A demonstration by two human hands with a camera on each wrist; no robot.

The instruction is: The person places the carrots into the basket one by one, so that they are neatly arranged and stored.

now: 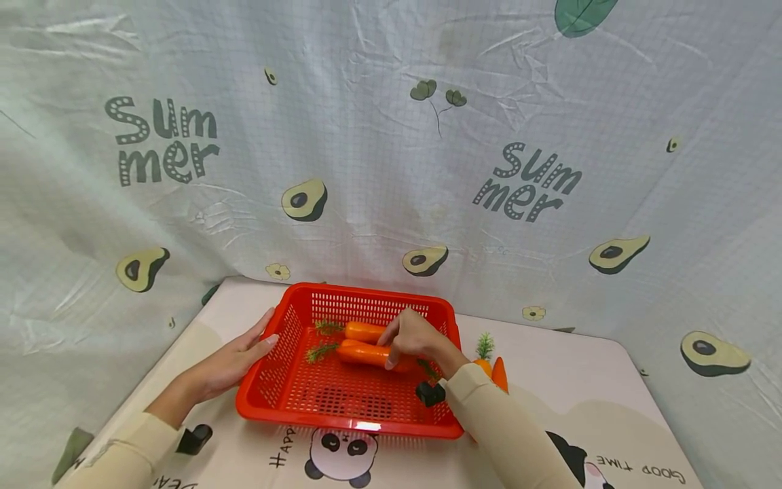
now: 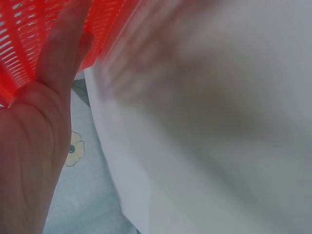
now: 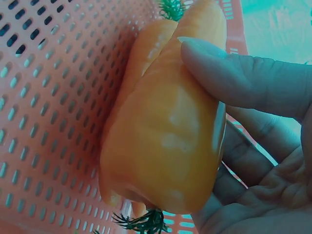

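A red perforated plastic basket [image 1: 305, 418] stands on the table with several orange toy carrots [image 1: 360, 352] in it, their green leafy tops to the left. My left hand [image 1: 229, 363] holds the basket's left rim, thumb over the edge and fingers along the outer wall [image 2: 107, 34]. Inside the basket, toward its right side, my right hand [image 1: 412, 339] grips a carrot [image 3: 170, 126] by its side. The thumb [image 3: 209, 58] lies across its narrower part, and its leafy end [image 3: 146, 222] points away from the fingers. Another carrot [image 3: 151, 44] shows partly behind it.
Right of the basket, more carrots [image 1: 499, 373] lie on the table, partly hidden by the right forearm. The table cover [image 1: 342, 455] carries panda prints. A pale curtain [image 1: 366, 136] with avocado prints hangs behind. Small black devices [image 1: 430, 394] sit at the wrists.
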